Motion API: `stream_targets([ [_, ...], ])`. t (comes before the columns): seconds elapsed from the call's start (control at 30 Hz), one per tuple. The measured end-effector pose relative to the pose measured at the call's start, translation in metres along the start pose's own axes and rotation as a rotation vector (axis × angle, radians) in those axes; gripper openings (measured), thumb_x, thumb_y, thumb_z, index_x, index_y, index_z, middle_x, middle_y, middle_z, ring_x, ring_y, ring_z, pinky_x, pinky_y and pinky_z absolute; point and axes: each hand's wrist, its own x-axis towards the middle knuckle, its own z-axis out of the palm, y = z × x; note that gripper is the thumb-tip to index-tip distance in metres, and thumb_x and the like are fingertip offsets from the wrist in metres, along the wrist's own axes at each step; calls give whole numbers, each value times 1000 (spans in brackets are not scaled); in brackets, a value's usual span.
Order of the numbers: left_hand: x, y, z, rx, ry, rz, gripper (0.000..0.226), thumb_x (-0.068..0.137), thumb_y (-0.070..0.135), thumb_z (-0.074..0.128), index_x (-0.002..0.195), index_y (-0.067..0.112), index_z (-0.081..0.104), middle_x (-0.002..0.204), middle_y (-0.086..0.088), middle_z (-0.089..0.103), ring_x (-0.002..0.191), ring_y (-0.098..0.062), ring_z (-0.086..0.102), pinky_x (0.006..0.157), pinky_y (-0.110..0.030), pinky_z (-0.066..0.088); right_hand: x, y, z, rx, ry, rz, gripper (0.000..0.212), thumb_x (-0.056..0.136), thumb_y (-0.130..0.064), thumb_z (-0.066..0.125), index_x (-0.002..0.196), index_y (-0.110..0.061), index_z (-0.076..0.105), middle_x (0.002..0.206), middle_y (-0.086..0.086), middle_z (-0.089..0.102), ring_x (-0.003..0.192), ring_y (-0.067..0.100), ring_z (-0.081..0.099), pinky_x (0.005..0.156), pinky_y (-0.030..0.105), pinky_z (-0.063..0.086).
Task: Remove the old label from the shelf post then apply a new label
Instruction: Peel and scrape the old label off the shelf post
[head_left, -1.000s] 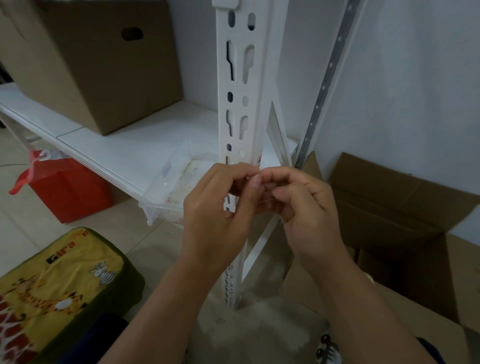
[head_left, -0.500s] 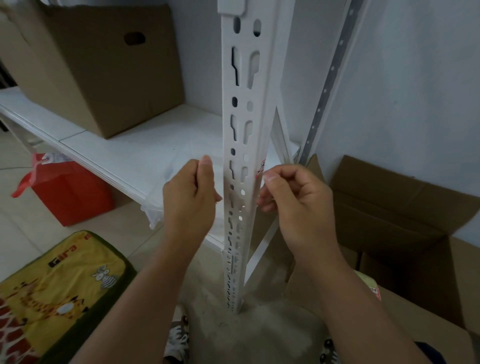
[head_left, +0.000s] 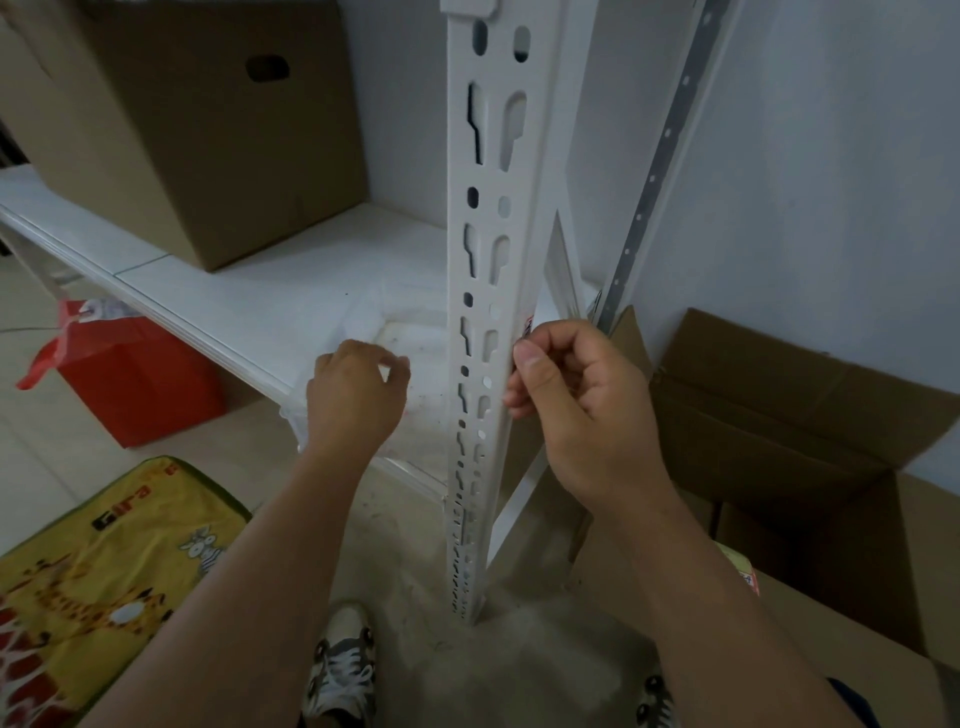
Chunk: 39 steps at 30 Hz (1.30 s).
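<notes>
I take the shelf post (head_left: 488, 291) as my landmark and sweep from its far left. Well left of it, one red bag (head_left: 130, 379) sits on the floor and one yellow giraffe-print cushion (head_left: 98, 577) lies nearer me. Up and left of the post, one closed cardboard box (head_left: 208, 135) stands on the white shelf (head_left: 234, 306).

Just left of the post, my left hand (head_left: 356, 397) hovers over a clear plastic tray (head_left: 410, 353) on the shelf edge; its grip is loosely curled, thumb and finger nearly meeting, and I can't tell whether anything is pinched there. It is not touching the post.

At the post's right edge, my right hand (head_left: 582, 405) is up against the metal, thumb and forefinger pinching a small label (head_left: 527, 330) with red print; only a sliver peeks out above the thumb. I can't tell whether it's the old one peeling or a new one going on.

My judgement: we're mid-task, working the label at the post's edge, nothing visibly finished, pressing and smoothing or full removal remaining.

Right of the post, one grey perforated strip (head_left: 652, 176) runs up the wall, and I count two open cardboard boxes (head_left: 810, 431). Below the post, two shoes (head_left: 340, 670).
</notes>
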Motion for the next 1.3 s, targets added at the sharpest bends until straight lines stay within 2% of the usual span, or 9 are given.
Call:
stream_targets([
  [0.07,-1,2,1,-6,-33,39,34,99,34,48,94,8,69,102,-10,62,93,-29,61,85,-40,51,1,1,0,-84,1,-49,8,95,-24,52,91,-22,58,78,-7,64,73,16,64,66,41,58],
  [0.13,-5,12,1,-112,-37,86,18,99,23,51,110,15,63,117,-7,53,99,-20,57,85,-31,47,1,2,2,-138,6,-87,8,96,-24,50,92,-25,57,79,-10,63,72,16,64,63,43,56],
  [0.2,-11,29,-4,-249,-23,108,21,100,18,50,119,22,57,122,-2,53,99,-12,56,85,-26,47,1,2,4,-156,27,-111,8,97,-22,50,91,-25,55,79,-12,63,71,14,64,62,41,57],
  [0.27,-23,48,-13,-440,10,112,19,103,23,41,107,23,60,105,4,63,88,-4,60,78,-20,49,1,3,7,-165,58,-118,8,96,-22,49,92,-23,55,78,-11,61,71,13,64,62,39,58],
  [0.37,-46,70,-25,-746,-52,28,46,106,36,25,86,18,63,79,4,68,73,4,63,61,-7,47,2,4,11,-167,92,-107,11,95,-25,47,90,-21,55,75,-11,59,70,13,63,61,38,58],
  [0.5,-62,86,-25,-927,-154,-128,59,102,51,16,71,35,64,61,26,67,64,15,61,67,-10,42,1,4,9,-83,83,-57,15,96,-19,49,85,-25,56,69,-2,61,64,17,62,59,42,56],
  [0.77,-62,89,-27,-966,-231,-130,50,102,50,12,80,41,57,55,34,61,59,24,56,69,-9,37,2,9,4,-235,20,-163,8,96,-28,48,93,-23,53,78,-15,57,74,12,63,65,35,58],
  [1.03,-62,87,-24,-972,-210,-158,56,101,54,12,78,41,61,60,30,65,68,14,60,67,-12,41,3,10,7,-330,76,-275,16,96,-28,43,87,-19,53,72,-8,56,65,12,60,58,26,52],
  [1.3,-61,87,-21,-956,-197,-163,58,100,55,12,74,40,62,59,27,65,72,11,58,66,-12,40,2,10,9,-254,91,-175,17,95,-32,43,89,-21,55,73,-17,56,69,9,62,62,26,57],
])
